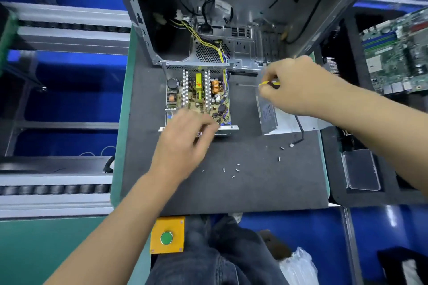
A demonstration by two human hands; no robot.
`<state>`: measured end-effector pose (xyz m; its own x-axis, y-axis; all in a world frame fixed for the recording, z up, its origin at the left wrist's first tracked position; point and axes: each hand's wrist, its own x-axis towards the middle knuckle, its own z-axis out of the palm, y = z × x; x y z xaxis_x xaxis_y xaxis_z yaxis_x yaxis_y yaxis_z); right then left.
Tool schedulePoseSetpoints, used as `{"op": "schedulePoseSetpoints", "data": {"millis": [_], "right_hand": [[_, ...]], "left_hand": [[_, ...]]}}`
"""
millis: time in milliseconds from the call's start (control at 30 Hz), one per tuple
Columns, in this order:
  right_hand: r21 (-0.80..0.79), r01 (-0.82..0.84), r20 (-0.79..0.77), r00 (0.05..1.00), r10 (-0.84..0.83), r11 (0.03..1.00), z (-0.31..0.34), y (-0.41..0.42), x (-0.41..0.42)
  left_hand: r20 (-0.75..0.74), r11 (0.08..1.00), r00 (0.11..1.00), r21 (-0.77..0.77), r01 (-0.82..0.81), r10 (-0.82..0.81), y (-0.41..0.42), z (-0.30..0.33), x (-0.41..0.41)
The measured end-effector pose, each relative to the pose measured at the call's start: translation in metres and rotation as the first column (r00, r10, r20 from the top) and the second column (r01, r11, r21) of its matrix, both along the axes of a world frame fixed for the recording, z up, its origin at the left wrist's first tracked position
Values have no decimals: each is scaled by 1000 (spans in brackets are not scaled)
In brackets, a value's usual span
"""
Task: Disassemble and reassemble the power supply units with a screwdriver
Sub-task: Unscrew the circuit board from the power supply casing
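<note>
Here, an opened power supply unit (198, 97) is seen on a dark foam mat (231, 187), just before an empty metal computer case (231, 18).

Its near edge is touched by the blurred left hand (187, 139), grip not discernible. Right of the unit, a yellow-handled screwdriver (266, 84) is pinched by the right hand (298, 85), above the grey metal cover (268, 115). Small shiny screws (234, 170) are scattered nearer.

The motion-blurred left hand (185, 136) covers the near edge of the open metal power supply unit with exposed circuit board (198, 95). The right hand (294, 85) hides most of the yellow-and-black-handled screwdriver (269, 84). The green motherboard (398, 53) is cut off by the right edge.
</note>
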<state>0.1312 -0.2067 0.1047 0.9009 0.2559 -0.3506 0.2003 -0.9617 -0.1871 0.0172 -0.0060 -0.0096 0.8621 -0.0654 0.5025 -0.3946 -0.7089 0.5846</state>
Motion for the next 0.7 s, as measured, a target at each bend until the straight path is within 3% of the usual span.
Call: {"op": "schedulePoseSetpoints", "data": {"millis": [133, 333, 633, 700], "right_hand": [[250, 215, -57, 977, -208, 944, -27, -14, -18], [460, 341, -74, 935, -348, 820, -56, -31, -46], [566, 348, -85, 926, -368, 748, -58, -49, -65], [615, 329, -102, 935, -341, 717, -55, -50, -68]], "left_hand": [[-33, 939, 964, 218, 265, -264, -34, -29, -27], [-355, 919, 892, 170, 356, -281, -50, -46, -25], [-267, 876, 903, 263, 404, -336, -51, -38, -19], [-265, 932, 924, 158, 325, -277, -53, -29, -23]]}}
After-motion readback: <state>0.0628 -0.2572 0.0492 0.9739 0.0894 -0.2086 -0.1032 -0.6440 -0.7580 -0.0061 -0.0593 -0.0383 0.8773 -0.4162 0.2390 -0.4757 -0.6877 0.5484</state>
